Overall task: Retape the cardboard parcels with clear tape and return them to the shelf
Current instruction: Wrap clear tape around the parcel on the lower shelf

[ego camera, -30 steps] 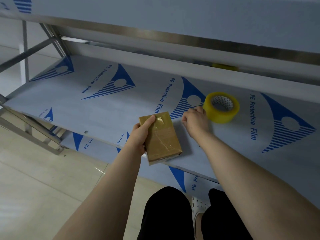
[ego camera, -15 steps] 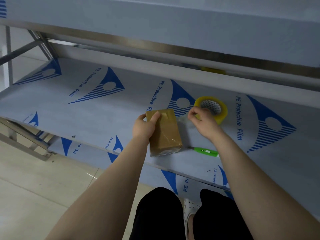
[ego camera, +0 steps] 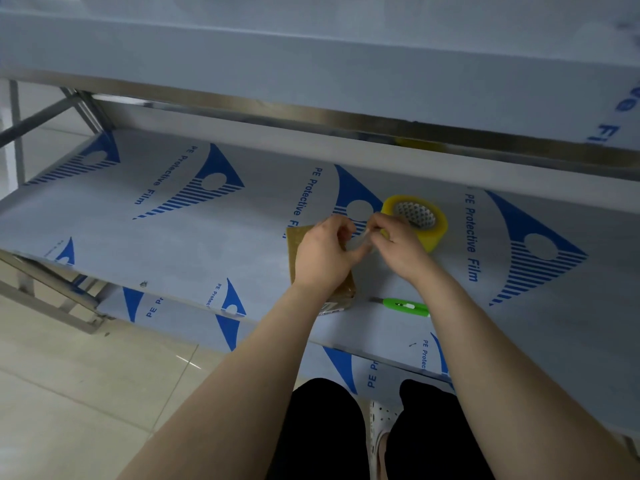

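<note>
The left hand [ego camera: 325, 256] and right hand [ego camera: 398, 244] are close together, almost touching, above the front half of the middle shelf [ego camera: 207, 254]. The right hand's fingertips [ego camera: 373, 229] are drawn together in a pinch on one end of a short strip of clear tape [ego camera: 362, 241]. The strip is faint and glossy, and spans the small gap between the hands. The left hand's fingers are curled and its thumb reaches toward the right hand, holding the strip's other end; how firmly it holds cannot be made out.

The cardboard parcel [ego camera: 297, 249] lies flat on the shelf directly under the left hand. The hand and wrist cover most of its top. Only its left edge and its near corner, by the shelf's front lip, show. The right hand is just beside the parcel's right side and not over it.

Just behind the right hand stands the tape roll [ego camera: 427, 233], yellowish, lying on its side with the core opening up. A green utility knife [ego camera: 403, 306] lies on the shelf near the parcel's near corner, partly under the right forearm.

The shelf is covered in blue-printed protective film. An upper shelf [ego camera: 311, 64] overhangs it. Below are the pale tiled floor [ego camera: 69, 393], black trousers [ego camera: 322, 431] and a white shoe [ego camera: 379, 420].
</note>
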